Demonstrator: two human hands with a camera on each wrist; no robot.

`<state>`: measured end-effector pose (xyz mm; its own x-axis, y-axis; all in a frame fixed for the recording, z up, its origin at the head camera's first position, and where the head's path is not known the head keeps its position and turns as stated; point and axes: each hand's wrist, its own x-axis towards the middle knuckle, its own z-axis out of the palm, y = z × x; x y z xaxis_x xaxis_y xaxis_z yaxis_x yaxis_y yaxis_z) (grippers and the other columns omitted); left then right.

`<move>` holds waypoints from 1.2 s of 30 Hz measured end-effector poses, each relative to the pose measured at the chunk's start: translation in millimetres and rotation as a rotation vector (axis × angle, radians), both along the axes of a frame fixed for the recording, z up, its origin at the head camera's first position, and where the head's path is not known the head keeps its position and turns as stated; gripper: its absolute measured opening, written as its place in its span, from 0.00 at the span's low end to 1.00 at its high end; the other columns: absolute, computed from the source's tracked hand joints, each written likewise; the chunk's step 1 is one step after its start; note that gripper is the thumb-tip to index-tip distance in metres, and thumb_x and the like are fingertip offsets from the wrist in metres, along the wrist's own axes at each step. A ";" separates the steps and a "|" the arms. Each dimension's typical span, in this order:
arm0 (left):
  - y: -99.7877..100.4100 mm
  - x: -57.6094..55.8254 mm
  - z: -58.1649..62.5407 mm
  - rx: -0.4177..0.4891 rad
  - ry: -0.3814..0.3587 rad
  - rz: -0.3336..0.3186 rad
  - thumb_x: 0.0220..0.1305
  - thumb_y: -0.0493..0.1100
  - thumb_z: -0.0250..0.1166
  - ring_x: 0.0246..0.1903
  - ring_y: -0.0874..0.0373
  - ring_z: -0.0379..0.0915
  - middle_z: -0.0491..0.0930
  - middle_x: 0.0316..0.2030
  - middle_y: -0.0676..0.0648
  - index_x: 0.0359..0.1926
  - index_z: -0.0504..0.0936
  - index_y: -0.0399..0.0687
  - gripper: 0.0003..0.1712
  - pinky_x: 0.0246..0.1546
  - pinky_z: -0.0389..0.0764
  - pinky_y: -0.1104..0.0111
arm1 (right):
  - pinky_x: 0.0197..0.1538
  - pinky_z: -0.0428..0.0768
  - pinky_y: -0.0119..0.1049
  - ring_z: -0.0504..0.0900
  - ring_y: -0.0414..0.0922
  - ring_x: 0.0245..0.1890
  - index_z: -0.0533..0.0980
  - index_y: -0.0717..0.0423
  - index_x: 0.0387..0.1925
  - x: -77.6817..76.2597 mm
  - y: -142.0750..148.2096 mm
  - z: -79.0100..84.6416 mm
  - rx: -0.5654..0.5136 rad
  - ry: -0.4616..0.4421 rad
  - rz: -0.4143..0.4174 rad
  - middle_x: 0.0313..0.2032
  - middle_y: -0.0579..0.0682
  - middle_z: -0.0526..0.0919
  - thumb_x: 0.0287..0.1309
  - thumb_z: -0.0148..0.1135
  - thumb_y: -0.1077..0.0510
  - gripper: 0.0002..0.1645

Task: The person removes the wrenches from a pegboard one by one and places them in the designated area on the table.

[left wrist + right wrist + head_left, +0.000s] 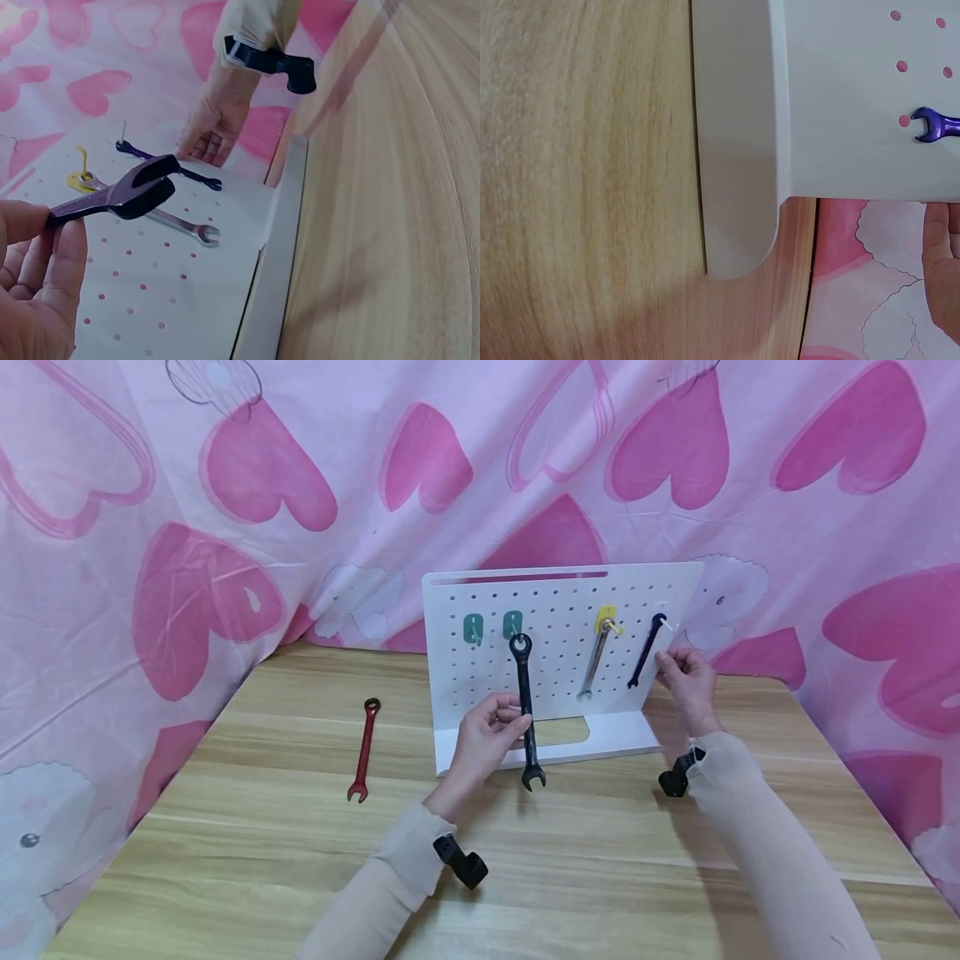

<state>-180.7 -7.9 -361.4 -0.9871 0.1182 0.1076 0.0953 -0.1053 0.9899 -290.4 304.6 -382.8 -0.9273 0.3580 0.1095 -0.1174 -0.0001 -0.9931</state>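
Left hand [487, 735]: thumb and fingers pinch the black wrench; narrow grip, I see it on the handle below the middle.
Black wrench [524, 685]: ring end up, open jaw down, in front of the board; ring overlaps the right green hook [512, 623] in my head view, can't tell if touching.
Right hand [690, 683]: pinches the right edge of the pegboard [558, 681].
Pegboard: white, upright, far side of the table [262, 827].
Left green hook [473, 628]: bare, just left of the other green one.
Yellow hook [607, 614]: silver wrench [597, 658] hanging.
White hook [669, 626]: far right, dark purple wrench [647, 652] hanging.
Red wrench [365, 752]: flat on the table, left of the board.
Cloth [427, 456]: pink hearts, behind everything.
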 end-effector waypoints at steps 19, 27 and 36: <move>0.7 -1.6 -3.0 0.130 -0.097 -0.050 0.60 0.32 0.62 0.29 0.64 0.79 0.77 0.31 0.52 0.48 0.74 0.36 0.14 0.35 0.84 0.67 | 0.39 0.81 0.22 0.75 0.36 0.33 0.74 0.55 0.36 6.2 -5.5 10.2 0.035 -0.022 0.015 0.30 0.42 0.77 0.59 0.61 0.56 0.07; -0.6 -0.5 -0.2 0.161 -0.131 -0.076 0.62 0.33 0.61 0.30 0.64 0.81 0.77 0.31 0.53 0.49 0.74 0.37 0.14 0.37 0.84 0.67 | 0.40 0.81 0.22 0.76 0.35 0.34 0.74 0.54 0.37 0.9 -1.2 3.0 0.045 -0.028 0.010 0.30 0.40 0.78 0.57 0.62 0.53 0.10; -2.6 1.7 -0.7 0.174 -0.104 -0.083 0.61 0.31 0.60 0.29 0.66 0.79 0.76 0.31 0.54 0.50 0.73 0.35 0.15 0.35 0.84 0.68 | 0.41 0.81 0.23 0.76 0.36 0.35 0.74 0.54 0.37 2.0 -1.1 2.4 0.036 -0.029 0.008 0.31 0.41 0.78 0.58 0.62 0.53 0.10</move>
